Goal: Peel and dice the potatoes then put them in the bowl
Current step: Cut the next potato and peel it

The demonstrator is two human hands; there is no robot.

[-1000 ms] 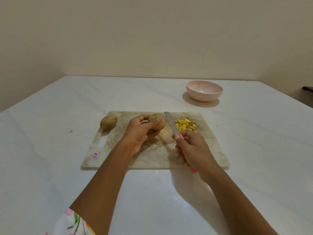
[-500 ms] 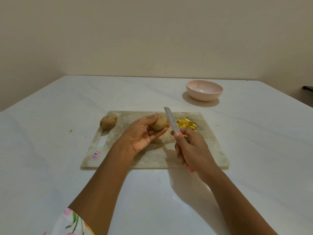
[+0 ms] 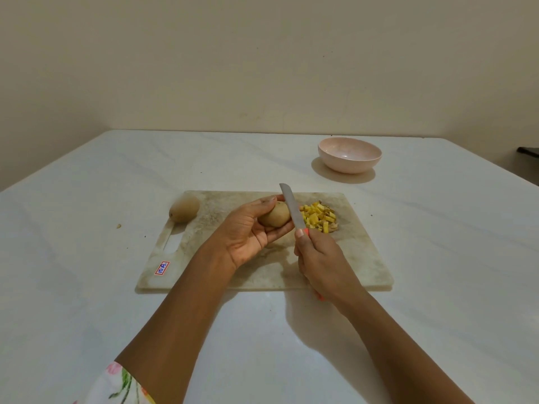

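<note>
Head view: left hand point(image 3: 250, 231) is cradling a potato point(image 3: 275, 215) over the board point(image 3: 262, 275), right hand point(image 3: 323, 263) is gripping a knife point(image 3: 291, 208), blade at the potato's right edge, dice point(image 3: 318, 215) lying beside it, bowl point(image 3: 349, 155) sitting farther back on the desk point(image 3: 437, 258).

A wide, smooth white tabletop point(image 3: 87, 258) with faint grey marble-like veining filled the lower part of the view. Its far edge met a plain cream-beige painted wall point(image 3: 262, 68) that rose behind it and turned a corner on the left. A small tan crumb point(image 3: 118, 226) lay on the tabletop toward the left with a tiny dark speck point(image 3: 145, 236) near it, and at the far right edge, beyond the table's corner, part of a dark flat-topped object point(image 3: 528, 151) showed, too cut off to identify.
</note>
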